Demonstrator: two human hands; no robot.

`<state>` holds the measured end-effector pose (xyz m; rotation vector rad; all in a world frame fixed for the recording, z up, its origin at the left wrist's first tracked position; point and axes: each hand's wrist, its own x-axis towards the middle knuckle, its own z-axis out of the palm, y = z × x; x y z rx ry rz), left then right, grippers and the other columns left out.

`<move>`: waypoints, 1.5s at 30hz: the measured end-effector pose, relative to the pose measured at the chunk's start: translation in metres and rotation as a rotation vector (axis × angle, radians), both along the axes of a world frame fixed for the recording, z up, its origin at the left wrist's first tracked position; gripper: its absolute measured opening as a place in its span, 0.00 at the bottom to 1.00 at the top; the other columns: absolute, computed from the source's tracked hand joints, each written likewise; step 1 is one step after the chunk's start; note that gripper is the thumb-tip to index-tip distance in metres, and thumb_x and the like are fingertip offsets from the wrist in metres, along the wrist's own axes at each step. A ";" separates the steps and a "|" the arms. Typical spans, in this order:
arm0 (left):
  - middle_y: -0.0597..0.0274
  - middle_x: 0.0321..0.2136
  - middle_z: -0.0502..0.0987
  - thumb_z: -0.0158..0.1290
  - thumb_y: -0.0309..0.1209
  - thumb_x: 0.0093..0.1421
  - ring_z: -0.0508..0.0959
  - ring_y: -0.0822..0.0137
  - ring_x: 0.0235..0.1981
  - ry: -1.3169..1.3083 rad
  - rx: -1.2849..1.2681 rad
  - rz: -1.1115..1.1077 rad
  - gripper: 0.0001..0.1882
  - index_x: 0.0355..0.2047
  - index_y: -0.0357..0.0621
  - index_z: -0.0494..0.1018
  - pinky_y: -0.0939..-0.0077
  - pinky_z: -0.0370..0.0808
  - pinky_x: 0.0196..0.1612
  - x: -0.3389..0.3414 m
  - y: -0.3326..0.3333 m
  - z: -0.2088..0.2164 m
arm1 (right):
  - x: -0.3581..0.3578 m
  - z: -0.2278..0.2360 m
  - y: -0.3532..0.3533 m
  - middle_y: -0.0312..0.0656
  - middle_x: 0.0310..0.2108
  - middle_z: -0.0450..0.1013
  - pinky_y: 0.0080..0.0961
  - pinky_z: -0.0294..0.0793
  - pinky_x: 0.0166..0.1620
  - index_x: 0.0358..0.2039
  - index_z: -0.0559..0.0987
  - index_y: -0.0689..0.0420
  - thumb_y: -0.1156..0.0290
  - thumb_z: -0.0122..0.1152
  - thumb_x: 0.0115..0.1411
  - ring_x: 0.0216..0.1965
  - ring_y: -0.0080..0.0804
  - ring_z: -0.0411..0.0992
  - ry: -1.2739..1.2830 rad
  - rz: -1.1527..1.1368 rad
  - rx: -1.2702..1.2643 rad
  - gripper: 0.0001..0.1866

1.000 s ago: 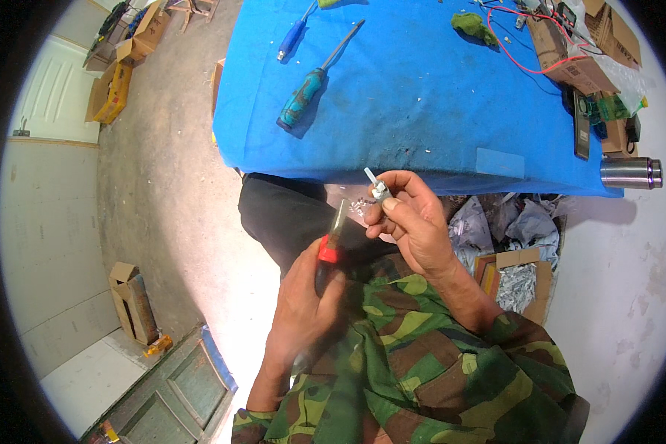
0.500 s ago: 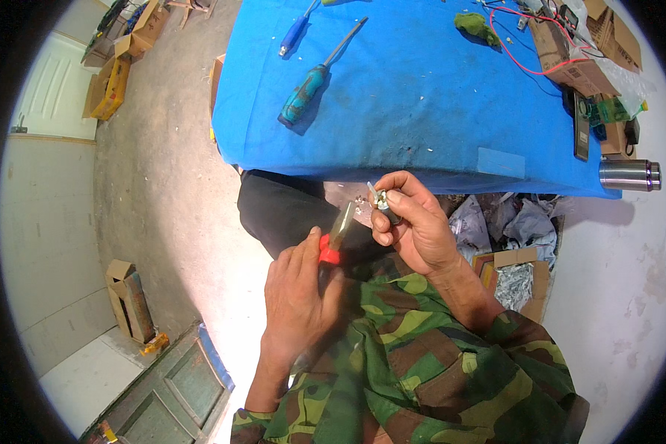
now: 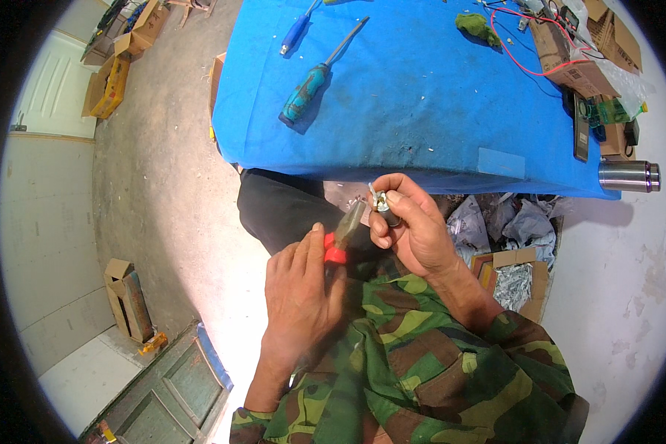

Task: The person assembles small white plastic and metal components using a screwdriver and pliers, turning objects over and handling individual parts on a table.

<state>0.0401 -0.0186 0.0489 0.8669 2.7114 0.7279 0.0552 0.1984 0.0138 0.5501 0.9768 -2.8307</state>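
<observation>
My left hand (image 3: 297,288) is wrapped round a pair of red-handled pliers (image 3: 349,223), whose metal jaws point up and to the right. Between the thumb and fingers of my right hand (image 3: 419,231) is a small silvery cylindrical part (image 3: 387,212), with a pale thin piece standing up at its end. The jaw tips lie just left of this part, close by; I cannot tell whether they touch it. Both hands are over my lap, in front of the blue-covered table (image 3: 422,133). The palm hides most of the pliers' handles.
On the table lie a teal screwdriver (image 3: 303,95), a blue-handled tool (image 3: 294,35) and a green cloth (image 3: 477,28). A steel flask (image 3: 629,176) rests at the right edge, near a phone (image 3: 581,126) and cardboard boxes. Bags (image 3: 470,226) and an open carton (image 3: 536,290) sit below.
The pliers' jaws have swung to the right, nearer the small part, and more of the red handles shows. My right hand has barely shifted and keeps its hold.
</observation>
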 end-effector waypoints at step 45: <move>0.35 0.54 0.79 0.56 0.23 0.62 0.81 0.39 0.54 -0.284 0.156 0.092 0.34 0.70 0.34 0.64 0.57 0.76 0.59 -0.003 -0.003 0.005 | 0.003 -0.009 0.004 0.47 0.52 0.76 0.24 0.80 0.40 0.54 0.72 0.58 0.71 0.54 0.75 0.43 0.29 0.78 0.063 0.056 0.197 0.10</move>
